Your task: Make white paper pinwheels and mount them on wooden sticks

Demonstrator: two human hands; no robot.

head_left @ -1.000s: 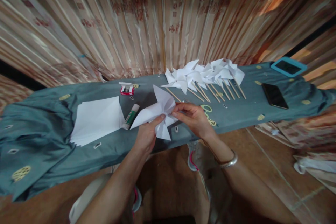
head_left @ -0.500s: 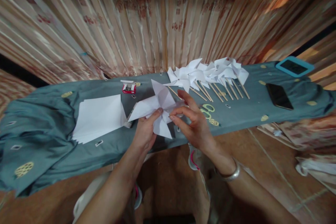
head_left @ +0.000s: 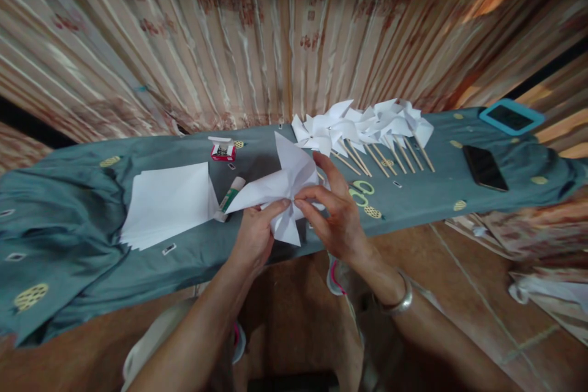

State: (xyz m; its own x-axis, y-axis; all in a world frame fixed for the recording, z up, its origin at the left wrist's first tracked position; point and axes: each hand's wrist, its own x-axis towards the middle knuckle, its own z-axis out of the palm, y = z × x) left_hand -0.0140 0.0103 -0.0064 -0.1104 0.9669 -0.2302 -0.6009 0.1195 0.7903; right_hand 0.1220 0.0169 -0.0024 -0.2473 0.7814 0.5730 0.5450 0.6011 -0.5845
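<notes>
My left hand (head_left: 257, 229) grips a white paper pinwheel (head_left: 294, 162) from its lower left side, thumb pressed near the centre. At that same centre, the thumb and index finger of my right hand (head_left: 337, 211) are pinched together. Whatever sits between those fingertips is too small to make out. The pinwheel is held above the cloth-covered table (head_left: 257, 141), its blades folded and pointing outward. Just left of it lies a glue stick (head_left: 229, 197) with a green label. Partly behind my right hand is a pair of light green scissors (head_left: 361, 191).
A stack of white paper sheets (head_left: 168, 205) lies on the left. Behind it stands an opened small red box (head_left: 223, 150) of tiny metallic pieces. Several finished pinwheels (head_left: 362, 125) on wooden sticks lie at the back. A phone (head_left: 484, 167) and a blue-framed tablet (head_left: 512, 117) are far right.
My right fingertips have moved left onto the pinwheel's centre. The pinwheel has shifted slightly right, uncovering more of the glue stick. The view has turned slightly.
</notes>
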